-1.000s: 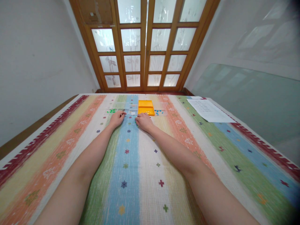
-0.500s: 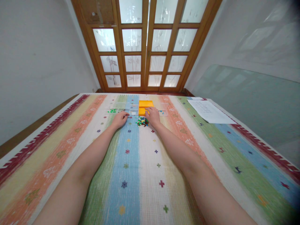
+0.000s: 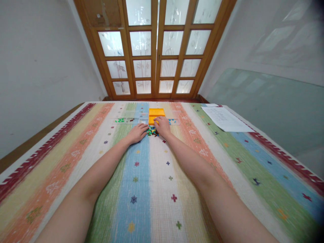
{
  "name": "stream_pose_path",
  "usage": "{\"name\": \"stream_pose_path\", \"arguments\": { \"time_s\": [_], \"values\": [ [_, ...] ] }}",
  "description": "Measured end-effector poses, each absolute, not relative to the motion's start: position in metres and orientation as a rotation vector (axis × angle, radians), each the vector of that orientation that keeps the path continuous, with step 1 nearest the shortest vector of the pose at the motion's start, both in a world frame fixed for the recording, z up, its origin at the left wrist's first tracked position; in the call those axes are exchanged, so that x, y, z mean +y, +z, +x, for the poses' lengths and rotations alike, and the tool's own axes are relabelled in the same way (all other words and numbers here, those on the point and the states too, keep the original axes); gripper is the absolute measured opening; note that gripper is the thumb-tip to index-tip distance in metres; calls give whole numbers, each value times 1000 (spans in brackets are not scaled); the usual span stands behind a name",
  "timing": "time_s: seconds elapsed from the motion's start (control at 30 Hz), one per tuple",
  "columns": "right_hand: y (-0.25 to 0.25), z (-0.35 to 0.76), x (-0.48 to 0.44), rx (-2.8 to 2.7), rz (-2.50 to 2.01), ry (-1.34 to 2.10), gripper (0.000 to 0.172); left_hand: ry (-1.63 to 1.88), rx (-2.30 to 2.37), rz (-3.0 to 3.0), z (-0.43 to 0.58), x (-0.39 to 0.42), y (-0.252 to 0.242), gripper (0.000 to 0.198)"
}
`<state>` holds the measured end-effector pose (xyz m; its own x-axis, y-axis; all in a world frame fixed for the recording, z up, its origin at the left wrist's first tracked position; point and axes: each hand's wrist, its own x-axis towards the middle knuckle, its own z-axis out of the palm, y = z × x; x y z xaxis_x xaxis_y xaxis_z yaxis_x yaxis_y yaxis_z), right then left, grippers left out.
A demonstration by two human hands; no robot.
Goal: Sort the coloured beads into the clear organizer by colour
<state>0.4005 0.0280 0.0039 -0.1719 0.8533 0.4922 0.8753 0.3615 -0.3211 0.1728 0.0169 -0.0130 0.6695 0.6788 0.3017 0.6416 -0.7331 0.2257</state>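
On the striped tablecloth (image 3: 161, 189), between left hand (image 3: 138, 132) and right hand (image 3: 162, 126), just in front of the open orange box (image 3: 156, 111): a loose pile of tiny mixed-colour pieces (image 3: 153, 131), green, yellow and dark brown among them. Left fingers stretched out to the pile's edge, right fingers bent over the box's near half; at this size, impossible to tell whether apart, together or clamped on a piece. Possible trouble: pieces scattered over the cloth by a brush of the left fingers or right wrist; a piece dropped among another colour through a slipping pinch; the box nudged by a leaning right hand. In the clear compartment box (image 3: 136, 121), showing left and right of the orange one: green pieces (image 3: 119, 120) at far left, dark brown pieces (image 3: 132, 120) further in, blue pieces (image 3: 172, 120) at right.
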Motion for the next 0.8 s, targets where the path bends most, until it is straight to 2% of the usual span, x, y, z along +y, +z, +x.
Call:
{"name": "stream_pose_path", "arguments": {
  "time_s": [0.33, 0.8],
  "values": [
    [7, 398, 25, -2079, -1459, -30, 31, 665, 1076, 2716, 172, 21, -15, 40],
    [12, 384, 10, -2480, -1192, 39, 28, 758, 1204, 2600, 158, 27, -7, 31]
  ]
}}
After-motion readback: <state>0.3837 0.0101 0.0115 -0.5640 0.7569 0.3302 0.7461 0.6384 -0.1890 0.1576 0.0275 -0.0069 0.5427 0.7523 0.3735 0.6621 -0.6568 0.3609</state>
